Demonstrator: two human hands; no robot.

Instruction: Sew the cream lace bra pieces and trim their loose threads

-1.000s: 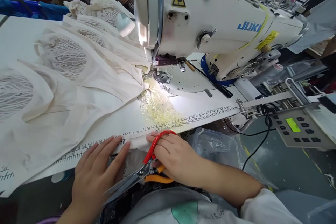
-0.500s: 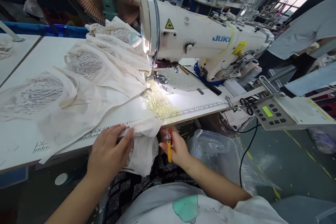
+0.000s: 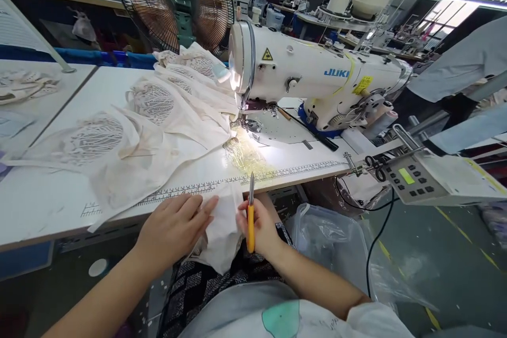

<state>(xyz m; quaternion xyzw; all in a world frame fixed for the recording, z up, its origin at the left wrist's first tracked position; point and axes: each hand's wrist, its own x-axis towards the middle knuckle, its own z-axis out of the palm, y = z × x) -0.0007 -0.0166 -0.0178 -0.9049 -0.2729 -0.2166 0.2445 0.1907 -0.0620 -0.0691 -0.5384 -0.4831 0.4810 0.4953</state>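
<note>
Nearest, the left hand (image 3: 174, 227) lies flat and open, pressing a cream cloth (image 3: 224, 235) that hangs over the counter (image 3: 39, 200) edge onto the lap. Just beside it, the right hand (image 3: 263, 227) is closed around orange-handled scissors (image 3: 251, 211), blades pointing up. Cutting cleanly likely needs the cloth held taut and the fingers kept clear of the blades. Beyond lie lace-panelled pieces (image 3: 158, 116) and a sewing machine (image 3: 317, 76).

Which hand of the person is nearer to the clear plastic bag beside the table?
Right. The right hand, holding the scissors, is just left of the clear plastic bag; the left hand lies farther left on the cream fabric.
</note>
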